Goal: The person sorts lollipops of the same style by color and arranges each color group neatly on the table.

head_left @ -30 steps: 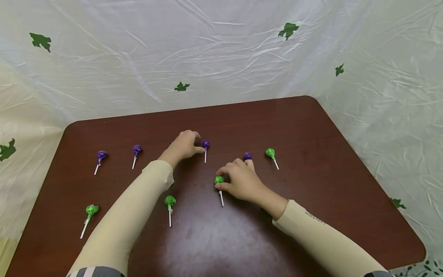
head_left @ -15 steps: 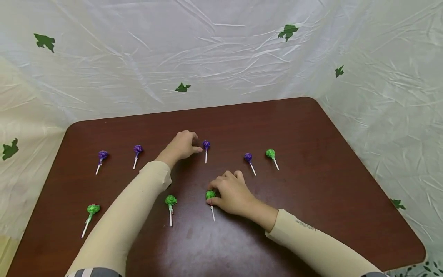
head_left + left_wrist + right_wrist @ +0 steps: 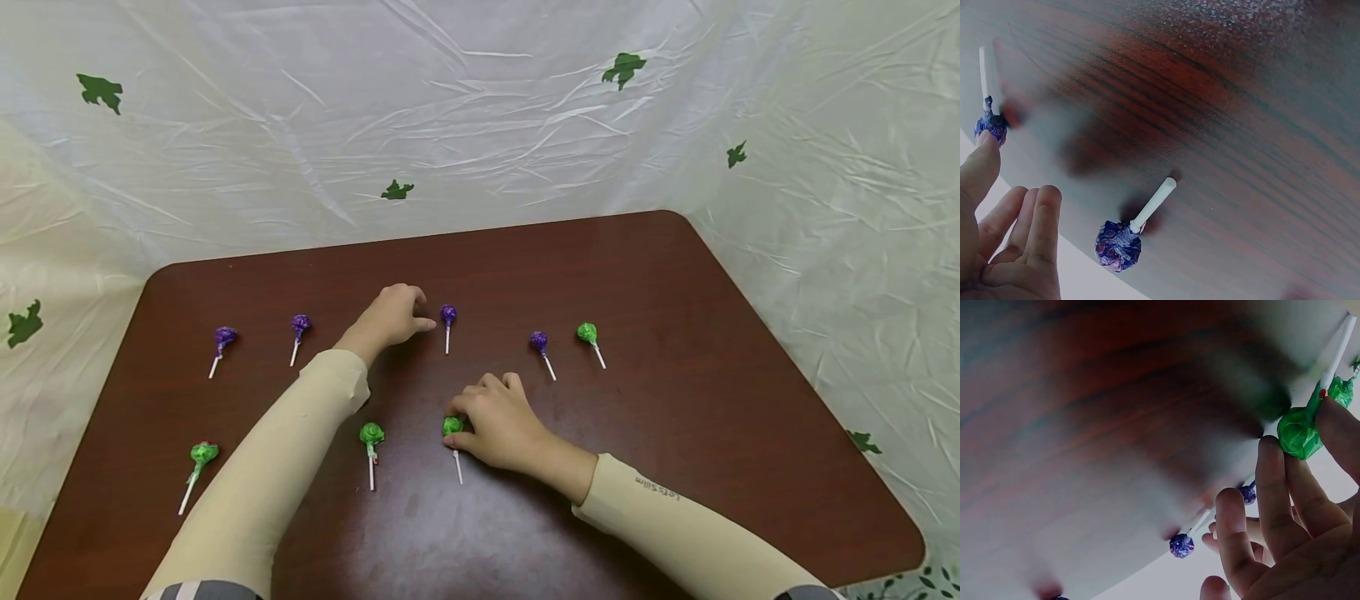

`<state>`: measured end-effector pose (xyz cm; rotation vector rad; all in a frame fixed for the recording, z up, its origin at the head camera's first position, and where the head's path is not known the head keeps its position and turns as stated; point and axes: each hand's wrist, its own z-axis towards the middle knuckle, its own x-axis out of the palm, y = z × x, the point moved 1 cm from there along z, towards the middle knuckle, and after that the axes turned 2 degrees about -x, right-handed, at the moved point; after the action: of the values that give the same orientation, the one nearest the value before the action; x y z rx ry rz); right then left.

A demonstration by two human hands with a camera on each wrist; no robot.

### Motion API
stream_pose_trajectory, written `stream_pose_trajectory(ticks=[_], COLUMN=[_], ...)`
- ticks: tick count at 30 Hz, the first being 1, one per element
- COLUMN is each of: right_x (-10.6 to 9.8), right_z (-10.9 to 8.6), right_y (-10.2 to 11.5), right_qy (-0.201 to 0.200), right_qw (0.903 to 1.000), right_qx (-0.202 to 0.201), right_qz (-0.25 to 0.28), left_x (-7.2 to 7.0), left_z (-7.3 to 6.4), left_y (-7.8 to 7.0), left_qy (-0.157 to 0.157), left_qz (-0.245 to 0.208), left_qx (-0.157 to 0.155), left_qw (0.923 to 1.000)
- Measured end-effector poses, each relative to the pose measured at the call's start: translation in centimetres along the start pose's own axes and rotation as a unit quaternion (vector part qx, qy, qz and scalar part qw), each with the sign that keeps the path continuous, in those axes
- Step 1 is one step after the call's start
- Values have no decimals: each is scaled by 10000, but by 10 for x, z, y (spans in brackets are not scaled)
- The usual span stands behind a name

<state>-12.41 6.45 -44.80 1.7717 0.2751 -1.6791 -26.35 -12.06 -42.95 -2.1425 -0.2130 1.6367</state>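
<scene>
My right hand (image 3: pixel 497 423) pinches a green-wrapped lollipop (image 3: pixel 452 426) by its head between thumb and fingers, its white stick pointing toward me. In the right wrist view the same green lollipop (image 3: pixel 1299 434) sits at the fingertips, close over the table. Farther back, my left hand (image 3: pixel 388 317) has its thumb and fingers spread apart, holding nothing. Just right of its thumb lies a purple lollipop (image 3: pixel 447 313). The left wrist view has the thumb overlapping one purple lollipop (image 3: pixel 990 128), while another purple lollipop (image 3: pixel 1118 247) lies beside the fingers, hidden behind the hand in the head view.
On the brown table (image 3: pixel 675 467), a green lollipop (image 3: pixel 371 433) lies left of the held one, another green lollipop (image 3: pixel 204 452) at the left. Two purple lollipops (image 3: pixel 300 323) lie back left; a purple lollipop (image 3: pixel 538 341) and a green lollipop (image 3: pixel 587 333) lie right. White sheeting (image 3: pixel 480 108) hangs behind.
My right hand has moved left and toward me with the green lollipop, uncovering the purple lollipop on the right. My left hand has drawn slightly left, away from the purple lollipop near its thumb.
</scene>
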Motion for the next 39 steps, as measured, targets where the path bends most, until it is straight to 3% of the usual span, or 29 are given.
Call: stream_pose_trajectory(ticks=[17,25,29,32,39], right_x=[-1,-25,-48,-66,-92], right_z=[-2,-6,-8,-8,-11], right_y=[-3,-15,-39,-68,-151], right_qy=[69,-239,-625,-793,-283], right_qw=[10000,9995,9974,9951,9873], right_qx=[59,97,234,362,904], right_qz=[14,183,260,457,1272], left_x=[-5,-10,-8,-6,10], left_z=[-3,-4,-7,-9,-10], left_y=[-4,-13,-24,-37,-73], left_qy=[55,-128,-128,-87,235], left_qz=[-278,-355,-495,-640,-419], left_qx=[-95,64,269,511,995], left_qw=[9996,9993,9983,9966,9939])
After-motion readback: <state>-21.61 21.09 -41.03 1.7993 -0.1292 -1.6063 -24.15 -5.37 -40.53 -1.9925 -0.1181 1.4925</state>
